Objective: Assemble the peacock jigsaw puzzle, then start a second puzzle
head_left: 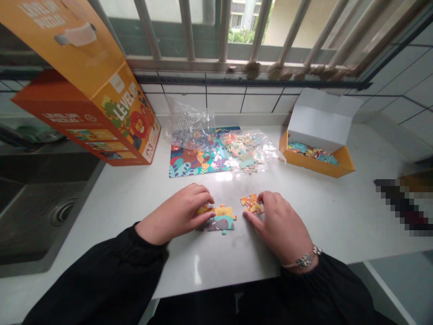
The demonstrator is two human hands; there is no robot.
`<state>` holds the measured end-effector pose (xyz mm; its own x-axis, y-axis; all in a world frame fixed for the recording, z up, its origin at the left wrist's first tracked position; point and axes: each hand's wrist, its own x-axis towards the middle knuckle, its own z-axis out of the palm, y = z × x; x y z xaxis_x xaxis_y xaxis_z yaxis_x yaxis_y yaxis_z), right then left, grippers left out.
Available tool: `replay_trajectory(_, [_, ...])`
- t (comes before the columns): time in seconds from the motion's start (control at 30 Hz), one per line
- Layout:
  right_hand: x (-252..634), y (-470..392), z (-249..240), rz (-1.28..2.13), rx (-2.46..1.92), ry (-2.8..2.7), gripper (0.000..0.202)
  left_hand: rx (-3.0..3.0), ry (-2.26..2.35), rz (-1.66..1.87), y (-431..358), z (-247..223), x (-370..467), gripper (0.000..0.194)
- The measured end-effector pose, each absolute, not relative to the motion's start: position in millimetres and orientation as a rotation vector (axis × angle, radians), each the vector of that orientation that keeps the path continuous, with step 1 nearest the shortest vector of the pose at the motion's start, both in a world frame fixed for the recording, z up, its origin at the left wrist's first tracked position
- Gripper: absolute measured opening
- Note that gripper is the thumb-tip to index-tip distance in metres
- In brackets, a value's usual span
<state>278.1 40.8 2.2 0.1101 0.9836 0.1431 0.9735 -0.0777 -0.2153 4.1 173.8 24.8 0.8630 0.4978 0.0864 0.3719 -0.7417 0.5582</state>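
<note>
A few joined jigsaw puzzle pieces (221, 221), yellow above and teal with a grey animal below, lie on the white countertop. My left hand (181, 210) is closed on their left end, its thumb and fingers curled over that part and hiding some of it. To the right, separated by a small gap, is an orange spotted puzzle piece (252, 204). My right hand (282, 223), with a silver bracelet at its wrist, pinches this piece at its right side between thumb and fingers.
Behind my hands lie a colourful picture sheet (203, 164) and a clear plastic bag (248, 149) of puzzle pieces. An open orange box (313, 164) with pieces stands at back right. A tall puzzle box (125, 122) stands left, near a sink (64, 216).
</note>
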Motion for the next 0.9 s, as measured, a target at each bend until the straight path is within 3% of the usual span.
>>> replay_trajectory(0.33, [293, 59, 11, 0.515, -1.778, -1.714, 0.024, 2.497, 0.77, 0.366, 179, 17, -1, 0.022])
replay_trajectory(0.5, [287, 102, 23, 0.846, -1.522, -1.656, 0.036, 2.496, 0.941, 0.456, 187, 11, -7, 0.023])
replay_trajectory(0.63, [262, 145, 24, 1.078, -1.268, -1.836, 0.034, 2.402, 1.078, 0.49, 191, 16, -9, 0.029])
replay_trajectory(0.9, [228, 160, -3, 0.933, -1.128, -2.018, 0.031, 2.013, 1.033, 0.496, 191, 19, -9, 0.055])
